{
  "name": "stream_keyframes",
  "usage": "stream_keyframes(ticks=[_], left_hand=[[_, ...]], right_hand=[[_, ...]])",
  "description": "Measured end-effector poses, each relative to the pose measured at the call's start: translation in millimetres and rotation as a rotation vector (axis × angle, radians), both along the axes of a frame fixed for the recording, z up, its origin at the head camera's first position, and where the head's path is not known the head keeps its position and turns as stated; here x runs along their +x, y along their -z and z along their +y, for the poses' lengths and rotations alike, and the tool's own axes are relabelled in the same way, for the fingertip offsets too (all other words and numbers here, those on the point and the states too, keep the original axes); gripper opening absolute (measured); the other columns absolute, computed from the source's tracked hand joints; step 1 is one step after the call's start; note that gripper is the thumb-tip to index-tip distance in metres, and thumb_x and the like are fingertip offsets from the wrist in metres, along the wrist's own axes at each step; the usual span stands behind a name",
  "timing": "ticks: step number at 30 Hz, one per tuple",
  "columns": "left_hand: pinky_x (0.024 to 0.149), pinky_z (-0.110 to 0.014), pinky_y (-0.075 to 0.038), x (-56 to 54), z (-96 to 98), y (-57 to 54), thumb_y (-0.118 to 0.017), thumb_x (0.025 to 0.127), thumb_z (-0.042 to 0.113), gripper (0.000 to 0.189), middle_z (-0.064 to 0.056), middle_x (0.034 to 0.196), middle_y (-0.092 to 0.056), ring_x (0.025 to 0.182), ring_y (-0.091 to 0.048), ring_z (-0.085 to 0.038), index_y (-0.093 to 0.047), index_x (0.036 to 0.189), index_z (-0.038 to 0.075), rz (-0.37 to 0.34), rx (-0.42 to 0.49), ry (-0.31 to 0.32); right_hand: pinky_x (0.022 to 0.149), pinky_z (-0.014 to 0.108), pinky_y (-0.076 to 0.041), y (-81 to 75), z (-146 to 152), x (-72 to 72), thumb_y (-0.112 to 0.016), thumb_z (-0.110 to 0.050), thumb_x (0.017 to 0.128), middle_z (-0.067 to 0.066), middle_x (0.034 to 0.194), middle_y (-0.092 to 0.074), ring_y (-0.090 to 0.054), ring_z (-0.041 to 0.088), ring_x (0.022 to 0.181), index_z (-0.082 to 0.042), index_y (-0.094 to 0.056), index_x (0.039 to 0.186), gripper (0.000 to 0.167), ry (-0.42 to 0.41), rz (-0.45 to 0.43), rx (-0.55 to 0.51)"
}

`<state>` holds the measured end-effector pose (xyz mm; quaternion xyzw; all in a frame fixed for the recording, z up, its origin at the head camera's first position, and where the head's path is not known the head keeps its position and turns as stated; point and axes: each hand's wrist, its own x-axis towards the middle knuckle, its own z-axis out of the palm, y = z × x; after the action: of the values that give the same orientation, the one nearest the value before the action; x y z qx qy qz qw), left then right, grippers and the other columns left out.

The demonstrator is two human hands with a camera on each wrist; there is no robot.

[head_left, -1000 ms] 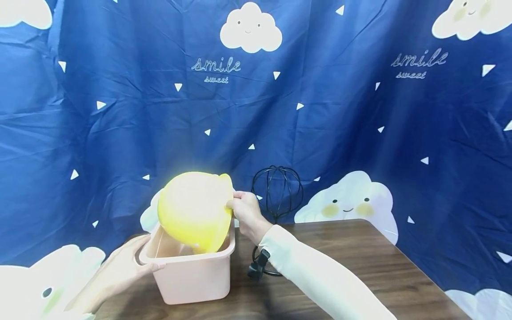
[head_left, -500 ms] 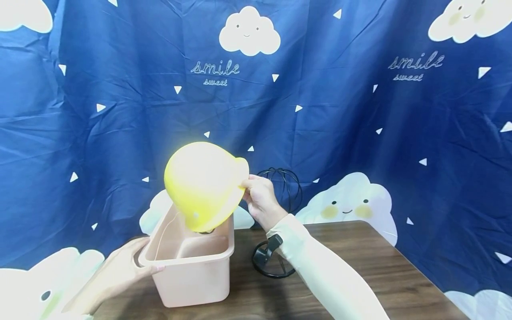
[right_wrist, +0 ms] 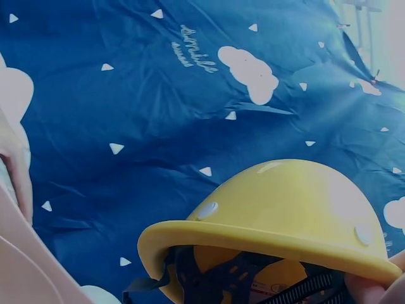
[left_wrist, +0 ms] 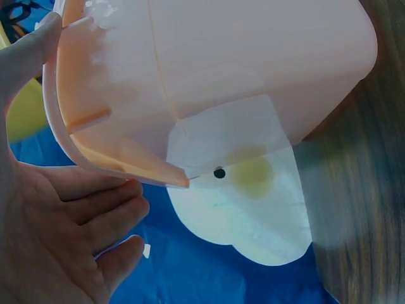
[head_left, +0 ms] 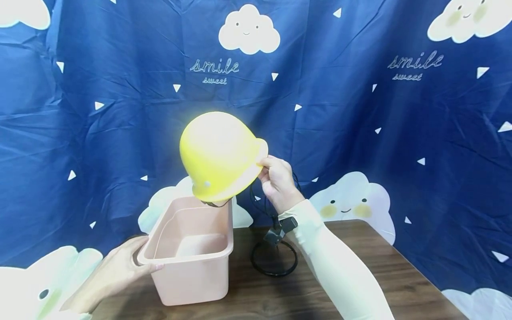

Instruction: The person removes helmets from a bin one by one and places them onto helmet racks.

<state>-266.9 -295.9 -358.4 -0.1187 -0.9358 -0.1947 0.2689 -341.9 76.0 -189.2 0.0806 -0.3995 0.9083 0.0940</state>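
A yellow hard hat (head_left: pixel 218 151) hangs tilted in the air above the bin's far right corner, dome up. My right hand (head_left: pixel 278 180) pinches its brim between thumb and fingers. Seen from the right wrist, the hard hat (right_wrist: pixel 285 202) shows dark straps and a suspension band inside. My left hand (head_left: pixel 124 266) holds the near left corner of a pale pink plastic bin (head_left: pixel 196 282), thumb over the rim. In the left wrist view, the fingers of the left hand (left_wrist: pixel 69 215) lie beneath the rim of the tilted-looking bin (left_wrist: pixel 253 50).
A black wire stand with a round ring base (head_left: pixel 274 275) stands right of the bin, partly hidden behind the right wrist. All this is on a dark wooden table (head_left: pixel 340 249). Behind hangs a blue curtain (head_left: pixel 340 133) with clouds and triangles.
The right hand has lifted the hard hat up out of the bin and to the right, turning its dome upward. The left hand and the bin have stayed in place.
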Motion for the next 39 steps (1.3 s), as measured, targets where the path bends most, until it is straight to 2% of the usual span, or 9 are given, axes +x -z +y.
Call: stream_keyframes(ticks=[5, 10, 16, 21, 24, 29, 35, 39], left_hand=[[0.089, -0.049, -0.054, 0.2, -0.9, 1.3, -0.082, 0.073, 0.065, 0.069, 0.003, 0.123, -0.071, 0.112, -0.067, -0.025, -0.065, 0.128, 0.026, 0.023, -0.003, 0.015], [0.089, -0.044, -0.053, -0.5, -2.6, 2.3, -0.082, 0.073, 0.063, 0.068, 0.005, 0.122, -0.071, 0.110, -0.067, -0.023, -0.066, 0.127, 0.026, 0.045, -0.007, 0.032], [0.089, -0.042, -0.053, -1.2, -3.5, 3.3, -0.083, 0.073, 0.062, 0.064, 0.007, 0.119, -0.071, 0.107, -0.067, -0.020, -0.066, 0.125, 0.027, 0.058, -0.012, 0.041], [0.089, -0.044, -0.053, -1.7, -3.7, 3.4, -0.082, 0.073, 0.064, 0.067, 0.006, 0.121, -0.071, 0.109, -0.067, -0.021, -0.066, 0.126, 0.026, 0.049, -0.021, 0.024], [0.088, -0.048, -0.054, -2.3, -3.3, 2.9, -0.082, 0.072, 0.064, 0.070, 0.002, 0.122, -0.071, 0.110, -0.067, -0.025, -0.067, 0.126, 0.023, 0.057, -0.025, 0.019], [0.088, -0.051, -0.053, -2.7, -2.8, 2.3, -0.083, 0.071, 0.064, 0.072, 0.000, 0.123, -0.072, 0.110, -0.068, -0.027, -0.067, 0.127, 0.022, 0.055, -0.024, 0.016], [0.089, -0.052, -0.052, -2.4, -3.3, 2.5, -0.083, 0.071, 0.064, 0.077, -0.003, 0.125, -0.071, 0.113, -0.068, -0.031, -0.065, 0.129, 0.018, 0.053, -0.023, 0.005], [0.090, -0.051, -0.052, -2.5, -3.9, 2.5, -0.083, 0.071, 0.064, 0.076, -0.003, 0.125, -0.071, 0.113, -0.068, -0.031, -0.065, 0.129, 0.018, 0.053, -0.024, 0.004]], right_hand=[[0.076, 0.026, -0.062, -9.4, 14, 1.6, -0.049, 0.022, 0.083, 0.005, 0.086, -0.073, -0.072, 0.012, 0.080, 0.003, -0.070, 0.092, 0.030, 0.005, 0.019, -0.057], [0.076, 0.028, -0.063, -18.6, 32, 3.0, -0.048, 0.022, 0.085, 0.006, 0.090, -0.075, -0.075, 0.014, 0.082, 0.007, -0.069, 0.109, 0.036, -0.003, 0.029, -0.136], [0.075, 0.027, -0.063, -26.7, 54, 1.9, -0.045, 0.022, 0.087, 0.009, 0.096, -0.072, -0.074, 0.016, 0.086, 0.009, -0.062, 0.121, 0.040, 0.004, -0.008, -0.237], [0.087, 0.029, -0.059, -30.1, 72, 1.8, -0.044, 0.021, 0.091, 0.010, 0.104, -0.070, -0.072, 0.017, 0.094, 0.006, -0.057, 0.132, 0.045, -0.003, -0.021, -0.284], [0.092, 0.029, -0.055, -30.6, 83, 1.3, -0.044, 0.019, 0.092, 0.010, 0.105, -0.070, -0.072, 0.018, 0.093, 0.005, -0.060, 0.126, 0.040, -0.019, -0.029, -0.327], [0.096, 0.029, -0.054, -27.8, 100, -1.3, -0.046, 0.020, 0.091, 0.011, 0.104, -0.070, -0.073, 0.019, 0.094, 0.004, -0.062, 0.115, 0.033, -0.023, -0.045, -0.388], [0.104, 0.027, -0.050, -13.9, 114, -4.8, -0.049, 0.017, 0.093, 0.009, 0.118, -0.064, -0.065, 0.018, 0.117, 0.003, -0.058, 0.124, 0.036, -0.033, -0.067, -0.399], [0.109, 0.026, -0.047, 1.7, 121, -6.1, -0.047, 0.015, 0.096, 0.007, 0.125, -0.058, -0.058, 0.013, 0.124, 0.001, -0.054, 0.129, 0.037, -0.073, -0.096, -0.423]])
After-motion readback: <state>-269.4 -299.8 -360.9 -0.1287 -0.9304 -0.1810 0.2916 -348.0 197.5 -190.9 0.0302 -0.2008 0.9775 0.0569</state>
